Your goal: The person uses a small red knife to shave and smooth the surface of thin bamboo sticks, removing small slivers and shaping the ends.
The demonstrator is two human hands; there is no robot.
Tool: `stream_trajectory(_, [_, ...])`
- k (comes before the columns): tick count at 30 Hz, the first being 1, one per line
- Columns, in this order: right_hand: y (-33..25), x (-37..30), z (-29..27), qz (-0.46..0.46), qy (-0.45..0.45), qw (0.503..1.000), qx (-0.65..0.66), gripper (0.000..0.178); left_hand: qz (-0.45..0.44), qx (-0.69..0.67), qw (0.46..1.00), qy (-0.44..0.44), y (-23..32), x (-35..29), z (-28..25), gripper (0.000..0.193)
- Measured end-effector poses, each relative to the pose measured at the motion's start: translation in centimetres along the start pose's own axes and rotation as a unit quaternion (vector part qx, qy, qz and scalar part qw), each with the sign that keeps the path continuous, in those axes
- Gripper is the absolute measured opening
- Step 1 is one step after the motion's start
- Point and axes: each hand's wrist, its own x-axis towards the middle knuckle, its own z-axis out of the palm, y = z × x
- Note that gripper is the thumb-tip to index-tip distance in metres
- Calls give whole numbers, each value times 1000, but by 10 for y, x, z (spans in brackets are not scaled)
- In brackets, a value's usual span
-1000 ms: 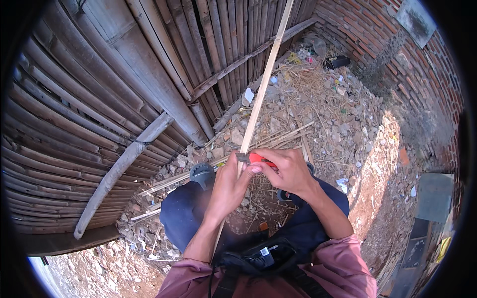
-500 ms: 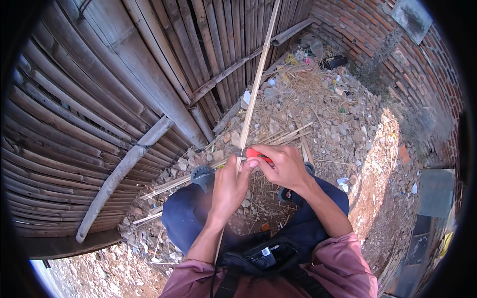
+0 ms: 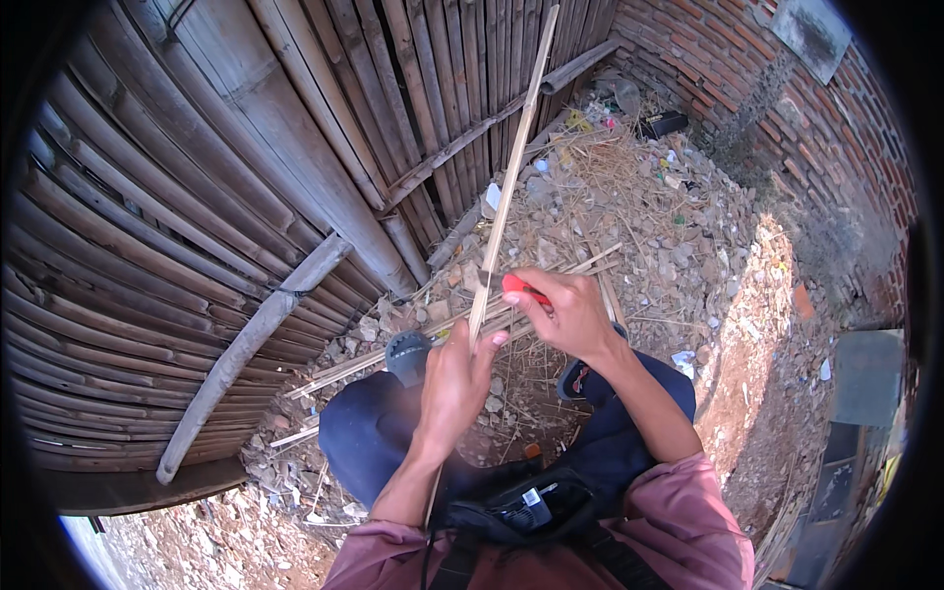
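My left hand [image 3: 452,379] is closed around the lower part of a long pale bamboo strip [image 3: 511,177]. The strip slants up and away from me toward the bamboo wall, and its thin tail end runs down beside my left forearm. My right hand [image 3: 568,313] grips a red-handled knife [image 3: 528,292]. Its short dark blade lies against the strip, a little beyond my left thumb. The two hands are slightly apart. My right fingers cover part of the handle.
A bamboo slat wall [image 3: 256,128] with thick poles rises on the left. A brick wall [image 3: 708,59] stands at the far right. Rubble [image 3: 639,226] and scattered litter cover the ground. More split strips [image 3: 339,374] lie by my shoes. A black pouch [image 3: 511,511] rests at my waist.
My right hand and the knife have moved a little up and away along the strip, parting from my left thumb. The strip's far tip has come lower into view.
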Motion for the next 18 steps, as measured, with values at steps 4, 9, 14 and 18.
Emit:
stream_trajectory(4, [49, 33, -52, 196, 43, 975, -94, 36, 17, 1, 998, -60, -9, -20, -1, 41])
stream_trajectory(9, [83, 21, -67, 205, 97, 970, -91, 38, 30, -10, 996, -78, -13, -22, -4, 41])
stream_trajectory(14, [73, 12, -76, 258, 37, 950, -171, 37, -14, -13, 999, -47, -16, -12, -7, 37])
stream_trajectory(18, [90, 5, -79, 208, 152, 957, -134, 34, 5, -21, 1000, -10, -26, -8, -7, 37])
